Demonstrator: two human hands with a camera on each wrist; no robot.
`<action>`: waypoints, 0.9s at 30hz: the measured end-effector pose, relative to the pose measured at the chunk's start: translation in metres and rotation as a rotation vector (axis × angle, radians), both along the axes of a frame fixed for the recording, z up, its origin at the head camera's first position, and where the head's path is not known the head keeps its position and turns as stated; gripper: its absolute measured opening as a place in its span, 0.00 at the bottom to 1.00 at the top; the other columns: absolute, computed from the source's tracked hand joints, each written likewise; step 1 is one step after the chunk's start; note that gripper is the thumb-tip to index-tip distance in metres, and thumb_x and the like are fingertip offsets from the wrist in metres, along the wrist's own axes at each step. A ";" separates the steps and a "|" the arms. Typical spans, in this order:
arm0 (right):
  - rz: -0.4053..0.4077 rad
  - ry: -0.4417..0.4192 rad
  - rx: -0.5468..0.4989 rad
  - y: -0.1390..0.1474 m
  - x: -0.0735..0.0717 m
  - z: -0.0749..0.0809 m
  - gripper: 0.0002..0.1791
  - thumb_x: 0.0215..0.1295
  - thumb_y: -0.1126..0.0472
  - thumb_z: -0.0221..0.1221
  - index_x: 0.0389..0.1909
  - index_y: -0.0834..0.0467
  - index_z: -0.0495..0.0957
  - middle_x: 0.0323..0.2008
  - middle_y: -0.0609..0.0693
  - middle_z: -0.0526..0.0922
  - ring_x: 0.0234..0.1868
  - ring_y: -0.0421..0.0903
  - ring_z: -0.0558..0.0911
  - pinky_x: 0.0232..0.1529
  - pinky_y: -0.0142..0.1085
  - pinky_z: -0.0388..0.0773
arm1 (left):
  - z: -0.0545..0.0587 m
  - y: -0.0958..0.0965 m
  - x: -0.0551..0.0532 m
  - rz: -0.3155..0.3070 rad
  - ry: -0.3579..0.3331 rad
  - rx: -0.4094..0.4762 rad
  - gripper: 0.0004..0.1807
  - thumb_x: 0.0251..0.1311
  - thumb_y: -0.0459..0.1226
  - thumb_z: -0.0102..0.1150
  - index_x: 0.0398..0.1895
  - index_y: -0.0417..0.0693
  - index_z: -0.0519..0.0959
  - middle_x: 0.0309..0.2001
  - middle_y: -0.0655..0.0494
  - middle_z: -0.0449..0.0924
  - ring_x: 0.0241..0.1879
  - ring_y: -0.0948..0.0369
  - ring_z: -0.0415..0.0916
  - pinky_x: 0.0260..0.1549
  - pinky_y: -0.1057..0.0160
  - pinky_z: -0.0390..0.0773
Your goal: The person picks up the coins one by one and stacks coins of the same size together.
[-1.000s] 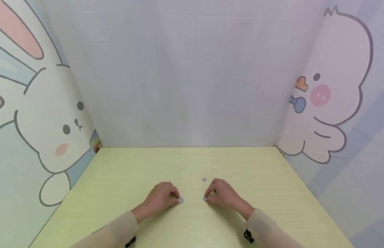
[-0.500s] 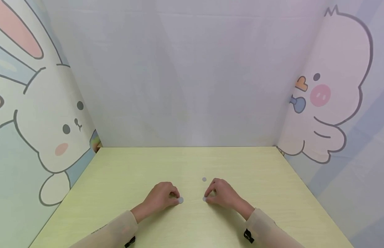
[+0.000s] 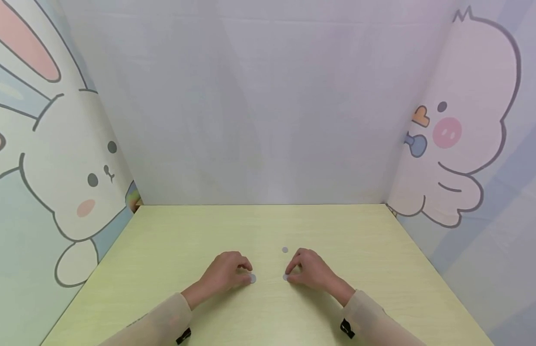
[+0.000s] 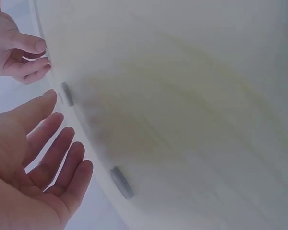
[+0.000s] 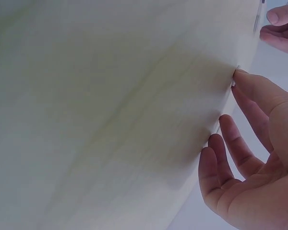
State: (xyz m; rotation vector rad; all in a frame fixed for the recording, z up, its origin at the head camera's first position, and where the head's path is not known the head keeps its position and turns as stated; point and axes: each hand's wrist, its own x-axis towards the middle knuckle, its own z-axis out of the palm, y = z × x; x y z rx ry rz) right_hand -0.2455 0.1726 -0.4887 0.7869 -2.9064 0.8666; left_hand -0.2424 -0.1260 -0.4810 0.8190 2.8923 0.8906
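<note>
My left hand (image 3: 229, 270) has its fingers loosened and apart. Its thumb tip is beside a small grey disc (image 3: 253, 278), which stands on edge in the left wrist view. Another grey disc (image 4: 121, 182) lies off the little finger there; the left hand seems to hide it in the head view. My right hand (image 3: 310, 271) pinches a grey disc (image 3: 285, 277) at the tabletop between thumb and index finger, mostly covering it. Further back on the table sits one more grey disc (image 3: 285, 250). What kind of discs these are cannot be told.
A pale yellow wood-grain table (image 3: 198, 226) carries everything. Behind it hangs a plain light curtain (image 3: 259, 105). Side panels show a cartoon rabbit (image 3: 77, 168) on the left and a cartoon chick (image 3: 471, 96) on the right.
The left hand's finger and thumb have parted, letting go of the disc, and its fingers have lifted slightly. The right hand and the discs have stayed in place.
</note>
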 end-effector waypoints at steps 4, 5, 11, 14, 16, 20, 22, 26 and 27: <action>-0.009 -0.017 -0.004 0.000 -0.001 -0.001 0.04 0.58 0.59 0.79 0.30 0.48 0.92 0.37 0.41 0.81 0.40 0.43 0.78 0.42 0.37 0.75 | 0.004 0.007 0.000 -0.004 -0.005 0.009 0.10 0.57 0.41 0.81 0.40 0.52 0.91 0.37 0.64 0.87 0.40 0.61 0.80 0.42 0.59 0.79; -0.010 -0.021 -0.005 0.000 -0.001 -0.001 0.04 0.58 0.59 0.79 0.30 0.48 0.92 0.37 0.41 0.81 0.40 0.43 0.78 0.41 0.37 0.74 | 0.005 0.009 0.000 -0.006 -0.003 0.014 0.10 0.57 0.40 0.81 0.40 0.52 0.91 0.37 0.64 0.87 0.40 0.60 0.80 0.41 0.59 0.79; -0.015 -0.045 -0.013 0.000 -0.002 0.001 0.04 0.58 0.59 0.79 0.30 0.50 0.93 0.38 0.42 0.81 0.39 0.44 0.77 0.40 0.36 0.73 | 0.009 0.023 0.001 -0.009 0.012 0.043 0.10 0.56 0.39 0.81 0.41 0.51 0.91 0.37 0.60 0.87 0.40 0.56 0.81 0.40 0.61 0.78; -0.017 -0.059 -0.022 0.000 -0.002 0.002 0.03 0.58 0.59 0.78 0.30 0.50 0.93 0.38 0.43 0.81 0.39 0.45 0.77 0.40 0.36 0.72 | 0.009 0.030 0.000 -0.015 0.021 0.048 0.10 0.56 0.39 0.81 0.41 0.51 0.91 0.38 0.59 0.87 0.40 0.56 0.81 0.40 0.61 0.78; -0.020 -0.063 -0.024 0.000 -0.002 0.002 0.03 0.59 0.59 0.78 0.30 0.50 0.93 0.37 0.43 0.81 0.39 0.45 0.77 0.40 0.37 0.72 | 0.007 0.035 0.000 -0.018 0.022 0.048 0.10 0.56 0.39 0.81 0.41 0.51 0.91 0.38 0.60 0.88 0.40 0.57 0.81 0.40 0.61 0.78; -0.023 -0.064 -0.023 0.000 -0.003 0.001 0.03 0.59 0.60 0.78 0.30 0.49 0.93 0.37 0.42 0.81 0.39 0.45 0.77 0.39 0.36 0.72 | 0.004 0.044 0.000 -0.022 0.022 0.048 0.10 0.56 0.39 0.80 0.41 0.51 0.92 0.38 0.61 0.88 0.40 0.59 0.82 0.42 0.61 0.80; -0.023 -0.066 -0.024 0.000 -0.003 0.000 0.03 0.58 0.60 0.79 0.30 0.49 0.93 0.37 0.42 0.81 0.39 0.45 0.76 0.39 0.36 0.72 | 0.004 0.048 0.001 -0.027 0.027 0.047 0.10 0.56 0.39 0.80 0.40 0.51 0.92 0.37 0.61 0.88 0.40 0.59 0.83 0.42 0.60 0.80; -0.020 -0.068 -0.029 0.001 -0.003 -0.001 0.03 0.58 0.59 0.79 0.30 0.50 0.93 0.37 0.42 0.81 0.39 0.45 0.77 0.39 0.36 0.71 | 0.002 0.056 0.001 -0.032 0.047 0.024 0.10 0.55 0.39 0.81 0.39 0.52 0.92 0.37 0.61 0.88 0.40 0.59 0.83 0.42 0.61 0.81; -0.021 -0.068 -0.029 0.001 -0.003 0.000 0.03 0.58 0.59 0.79 0.30 0.50 0.93 0.37 0.42 0.80 0.39 0.46 0.77 0.39 0.35 0.71 | 0.002 0.058 0.001 -0.031 0.052 0.015 0.10 0.54 0.40 0.81 0.39 0.52 0.92 0.36 0.61 0.87 0.40 0.60 0.83 0.42 0.61 0.81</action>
